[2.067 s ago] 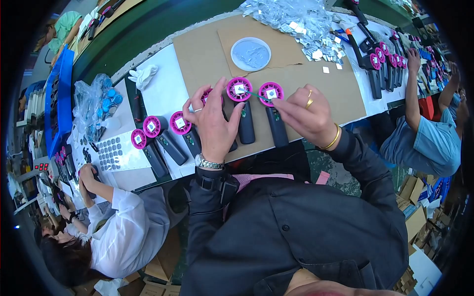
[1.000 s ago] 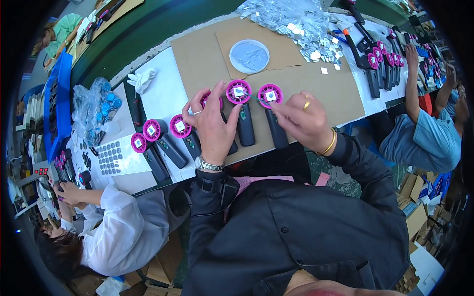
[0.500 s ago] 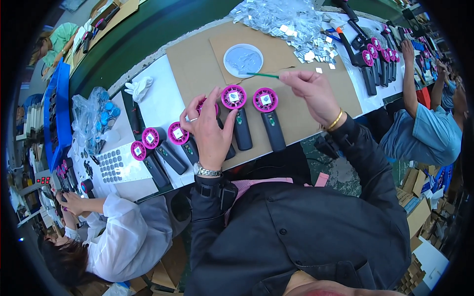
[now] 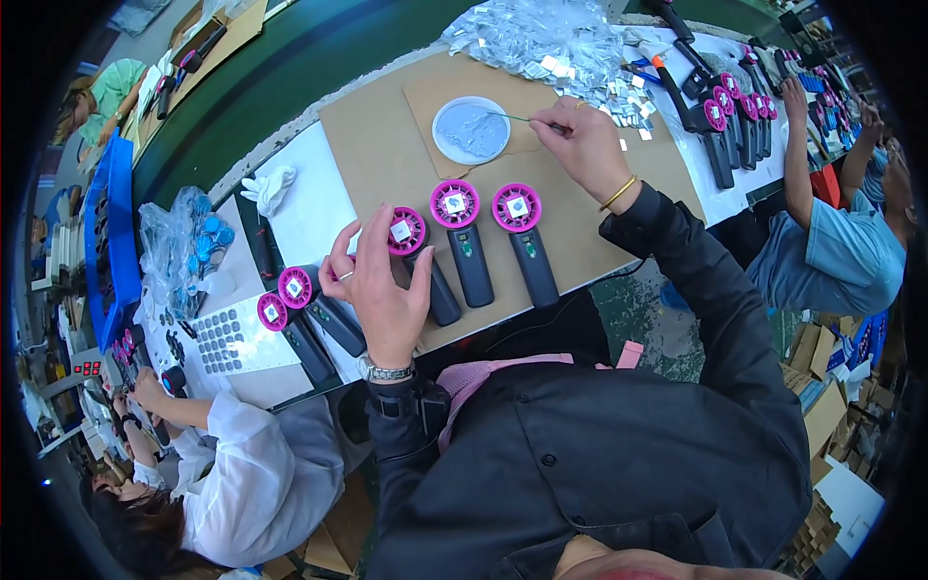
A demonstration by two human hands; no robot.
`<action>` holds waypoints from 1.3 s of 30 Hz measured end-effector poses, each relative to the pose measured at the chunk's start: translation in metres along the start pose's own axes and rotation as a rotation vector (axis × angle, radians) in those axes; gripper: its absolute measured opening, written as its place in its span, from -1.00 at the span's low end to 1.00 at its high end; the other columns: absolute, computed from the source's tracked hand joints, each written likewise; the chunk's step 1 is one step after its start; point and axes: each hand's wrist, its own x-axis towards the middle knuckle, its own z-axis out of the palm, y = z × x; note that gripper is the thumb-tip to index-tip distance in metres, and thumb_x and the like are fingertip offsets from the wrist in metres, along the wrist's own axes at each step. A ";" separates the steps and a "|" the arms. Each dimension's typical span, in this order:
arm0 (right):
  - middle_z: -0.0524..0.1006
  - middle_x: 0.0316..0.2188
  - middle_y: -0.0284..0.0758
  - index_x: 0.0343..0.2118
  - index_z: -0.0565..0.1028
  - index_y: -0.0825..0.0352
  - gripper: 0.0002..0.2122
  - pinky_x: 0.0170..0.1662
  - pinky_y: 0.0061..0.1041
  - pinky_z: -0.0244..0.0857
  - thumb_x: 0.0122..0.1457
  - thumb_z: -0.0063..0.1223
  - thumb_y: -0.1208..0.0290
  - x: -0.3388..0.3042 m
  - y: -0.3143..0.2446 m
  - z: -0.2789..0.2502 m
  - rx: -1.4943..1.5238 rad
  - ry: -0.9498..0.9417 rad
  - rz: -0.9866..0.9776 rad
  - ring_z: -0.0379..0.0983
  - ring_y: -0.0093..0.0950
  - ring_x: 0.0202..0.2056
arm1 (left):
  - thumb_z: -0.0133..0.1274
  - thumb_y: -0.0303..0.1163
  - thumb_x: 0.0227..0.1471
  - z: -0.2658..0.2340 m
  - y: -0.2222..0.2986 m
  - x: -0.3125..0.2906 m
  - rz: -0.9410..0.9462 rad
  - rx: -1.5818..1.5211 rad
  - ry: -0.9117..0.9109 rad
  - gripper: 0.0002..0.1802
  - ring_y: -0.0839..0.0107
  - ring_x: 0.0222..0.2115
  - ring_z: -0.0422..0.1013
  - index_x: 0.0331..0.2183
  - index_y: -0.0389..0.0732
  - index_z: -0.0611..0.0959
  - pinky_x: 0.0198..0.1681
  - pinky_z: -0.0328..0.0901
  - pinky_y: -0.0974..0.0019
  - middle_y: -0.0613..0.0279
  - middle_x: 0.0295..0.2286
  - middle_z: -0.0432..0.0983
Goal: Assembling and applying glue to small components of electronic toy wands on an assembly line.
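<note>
1. Right hand [image 4: 585,150]: fingers closed in a narrow pinch on the green stick [image 4: 516,117], above the far part of the cardboard sheet [image 4: 619,213]. The grip is at the right end of the stick, which appears to keep the fingers clear of the paste [image 4: 469,133]. The stick points left over the white dish [image 4: 435,135]; whether its tip touches the paste cannot be told.

2. Left hand [image 4: 382,295]: thumb and fingers spread wide, palm down, beside the nearest-left of 3 handheld fans on the cardboard. Contact with that fan cannot be confirmed. The spread probably leaves the magenta head unobstructed from above.

3. Handheld fans: the 3 units are the left fan [image 4: 408,230], the middle fan [image 4: 464,242] and the right fan [image 4: 528,244]. Each lies with its head far and its dark handle toward the person, likely so that the white square pad at each head's centre faces up within reach. The middle and right pads bear a grey spot; the left pad looks plain. Behind the left fingers, a magenta edge shows, mostly hidden.

4. Surroundings: 2 more fans lie at left on the white-covered worktop [image 4: 322,188], near a sheet of dark oval pieces [image 4: 220,338]. A white glove [image 4: 269,190] lies farther away. A heap of silvery square pieces [image 4: 551,48] occupies the far side, beyond the dish.
</note>
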 end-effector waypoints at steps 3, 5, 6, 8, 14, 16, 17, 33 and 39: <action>0.54 -0.49 -0.35 -0.18 0.77 0.41 -0.86 -0.39 -0.50 0.28 0.29 0.39 0.45 0.001 0.000 0.000 0.018 -0.012 0.025 0.40 -0.56 -0.49 | 0.48 -0.23 0.06 0.000 -0.004 -0.001 -0.004 -0.005 0.009 -0.24 0.11 0.32 0.29 0.28 -0.03 0.61 0.39 -0.16 -0.20 0.29 0.18 0.61; 0.58 -0.47 -0.36 -0.18 0.76 0.42 -0.84 -0.38 -0.51 0.28 0.29 0.40 0.43 0.001 0.002 -0.002 0.064 -0.043 0.088 0.41 -0.58 -0.48 | 0.48 -0.23 0.07 0.003 -0.008 -0.002 -0.005 0.017 0.016 -0.25 0.12 0.32 0.28 0.27 -0.03 0.62 0.39 -0.16 -0.20 0.30 0.17 0.62; 0.59 -0.46 -0.36 -0.18 0.76 0.43 -0.83 -0.38 -0.51 0.28 0.29 0.40 0.42 0.001 0.003 -0.002 0.088 -0.059 0.120 0.41 -0.60 -0.47 | 0.48 -0.23 0.07 0.004 -0.009 -0.002 -0.005 0.028 0.019 -0.26 0.12 0.32 0.28 0.27 -0.03 0.62 0.39 -0.16 -0.19 0.30 0.16 0.62; 0.61 -0.45 -0.38 -0.18 0.77 0.44 -0.82 -0.37 -0.51 0.29 0.30 0.40 0.41 0.001 0.006 -0.003 0.115 -0.069 0.152 0.41 -0.61 -0.47 | 0.48 -0.23 0.07 0.006 -0.010 -0.002 -0.009 0.026 0.022 -0.27 0.12 0.32 0.28 0.26 -0.03 0.63 0.39 -0.16 -0.19 0.30 0.15 0.62; 0.68 -0.36 -0.46 -0.18 0.78 0.42 -0.81 -0.36 -0.58 0.26 0.32 0.41 0.37 0.006 0.012 -0.001 0.235 -0.148 0.345 0.36 -0.68 -0.45 | 0.48 -0.22 0.08 0.007 -0.009 -0.002 -0.022 0.011 0.025 -0.28 0.13 0.32 0.28 0.26 -0.03 0.63 0.38 -0.16 -0.18 0.29 0.13 0.63; 0.66 -0.38 -0.48 -0.17 0.78 0.42 -0.80 -0.37 -0.59 0.23 0.32 0.41 0.36 0.008 0.010 -0.003 0.356 -0.165 0.461 0.34 -0.70 -0.46 | 0.48 -0.21 0.08 0.007 -0.010 -0.004 -0.019 0.016 0.025 -0.27 0.13 0.32 0.28 0.26 -0.03 0.63 0.38 -0.16 -0.18 0.29 0.13 0.63; 0.64 -0.39 -0.50 -0.17 0.78 0.41 -0.80 -0.38 -0.61 0.20 0.33 0.41 0.35 0.009 0.008 -0.005 0.478 -0.184 0.579 0.32 -0.72 -0.46 | 0.48 -0.21 0.08 0.008 -0.010 -0.004 -0.018 0.020 0.024 -0.27 0.13 0.32 0.28 0.26 -0.03 0.63 0.39 -0.16 -0.18 0.29 0.14 0.63; 0.33 -0.50 -0.62 -0.02 0.70 0.41 -0.80 -0.39 -0.62 0.04 0.44 0.26 0.39 0.011 -0.002 -0.044 1.101 -0.197 0.754 0.15 -0.74 -0.48 | 0.47 -0.15 0.09 0.002 -0.015 -0.006 -0.028 0.055 0.033 -0.25 0.16 0.30 0.30 0.27 -0.07 0.63 0.39 -0.17 -0.17 0.26 0.13 0.63; 0.30 -0.51 -0.60 -0.01 0.70 0.42 -0.79 -0.36 -0.62 0.05 0.46 0.23 0.39 0.017 -0.033 -0.064 1.149 -0.200 0.698 0.15 -0.73 -0.47 | 0.46 -0.16 0.09 0.002 -0.015 -0.008 -0.047 0.042 0.034 -0.25 0.13 0.32 0.29 0.28 -0.06 0.62 0.41 -0.19 -0.25 0.25 0.12 0.63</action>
